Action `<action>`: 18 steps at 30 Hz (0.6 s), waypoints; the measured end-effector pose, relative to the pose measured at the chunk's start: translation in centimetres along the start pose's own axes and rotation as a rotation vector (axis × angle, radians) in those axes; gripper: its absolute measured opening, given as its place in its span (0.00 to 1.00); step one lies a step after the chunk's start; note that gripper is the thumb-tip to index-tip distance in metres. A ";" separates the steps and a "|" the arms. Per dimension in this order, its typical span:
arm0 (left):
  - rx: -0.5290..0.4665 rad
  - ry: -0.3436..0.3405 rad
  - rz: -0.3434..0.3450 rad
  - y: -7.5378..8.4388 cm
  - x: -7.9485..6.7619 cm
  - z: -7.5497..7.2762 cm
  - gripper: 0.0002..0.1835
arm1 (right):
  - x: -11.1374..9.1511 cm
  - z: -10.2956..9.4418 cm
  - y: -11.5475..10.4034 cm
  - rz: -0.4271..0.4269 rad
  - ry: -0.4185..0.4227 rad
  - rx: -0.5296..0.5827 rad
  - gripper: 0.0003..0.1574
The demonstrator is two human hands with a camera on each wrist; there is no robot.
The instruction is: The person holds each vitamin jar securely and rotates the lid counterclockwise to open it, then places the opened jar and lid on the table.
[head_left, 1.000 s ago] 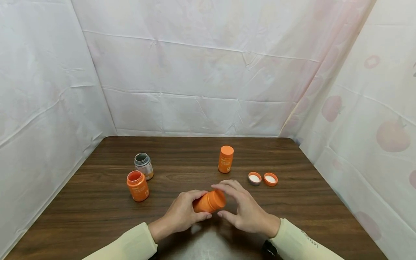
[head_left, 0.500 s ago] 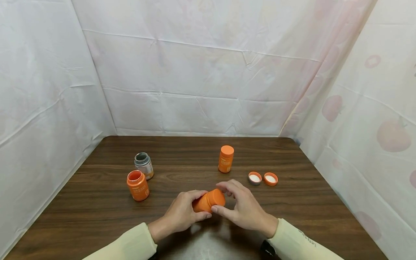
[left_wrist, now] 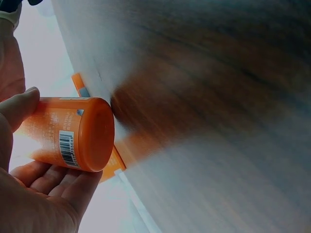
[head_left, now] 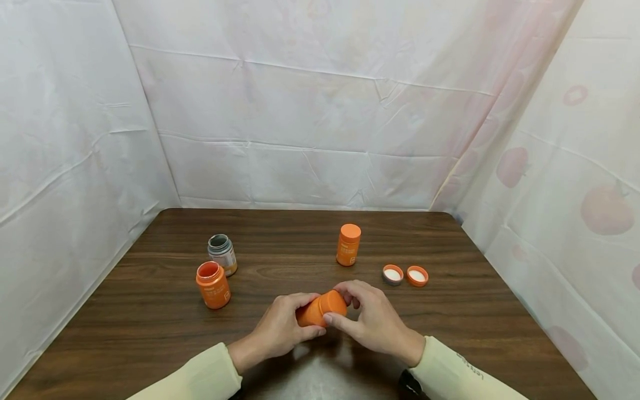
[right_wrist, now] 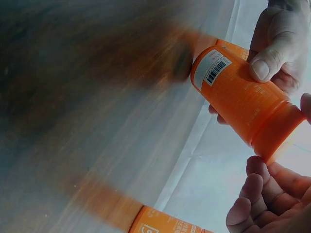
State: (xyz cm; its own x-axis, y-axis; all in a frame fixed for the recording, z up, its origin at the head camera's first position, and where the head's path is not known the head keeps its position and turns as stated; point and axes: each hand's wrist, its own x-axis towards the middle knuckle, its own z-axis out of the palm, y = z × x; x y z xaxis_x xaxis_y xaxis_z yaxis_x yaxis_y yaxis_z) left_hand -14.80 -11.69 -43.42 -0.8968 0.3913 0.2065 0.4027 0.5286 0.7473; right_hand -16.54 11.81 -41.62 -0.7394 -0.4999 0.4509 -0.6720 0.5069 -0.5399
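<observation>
Clock read on the head view, held bottle at centre, 12 away from the person. Left hand (head_left: 280,328), 8 o'clock: curled round the body of the bottle (head_left: 311,314), thumb on the near side. Right hand (head_left: 374,323), 4 o'clock: narrow, thumb and fingertips pinching the cap (head_left: 334,303), which sits on the bottle. Bottle tilted, cap end towards 2, barcode (left_wrist: 68,148) near its base; cannot tell if the base touches the table (head_left: 280,233). Outward: capped bottle (head_left: 348,245) upright at 1; grey lid (head_left: 393,274) and, just beyond it, orange lid (head_left: 417,276) at 2, white liners up; uncapped bottle (head_left: 214,287) between 9 and 10, grey jar (head_left: 223,255) just behind it at 10, mouth bare. Judgement: cap-removal stage, third container, twist at or near its start; turning direction not readable from a still. Next move would call for a steady left grip against rotation, an anticlockwise right-hand turn with regrips, then an upright bottle before the cap lifts, lest contents spill.
</observation>
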 end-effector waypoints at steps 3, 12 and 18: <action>-0.001 0.002 0.004 0.0 0.0 0.0 0.27 | 0.0 0.0 0.0 -0.018 0.003 0.005 0.26; 0.001 0.006 0.018 0.0 0.1 0.0 0.27 | 0.1 -0.1 0.1 -0.092 -0.002 0.008 0.28; -0.002 0.001 0.019 0.0 0.0 0.0 0.26 | 0.1 -0.4 0.3 -0.132 -0.040 0.019 0.31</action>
State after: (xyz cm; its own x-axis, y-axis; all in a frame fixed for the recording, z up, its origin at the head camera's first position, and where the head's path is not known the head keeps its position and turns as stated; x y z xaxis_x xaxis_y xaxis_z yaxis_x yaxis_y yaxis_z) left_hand -14.82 -11.71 -43.44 -0.8891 0.4004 0.2217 0.4196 0.5198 0.7441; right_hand -16.81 12.18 -41.43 -0.6419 -0.5895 0.4904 -0.7623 0.4213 -0.4913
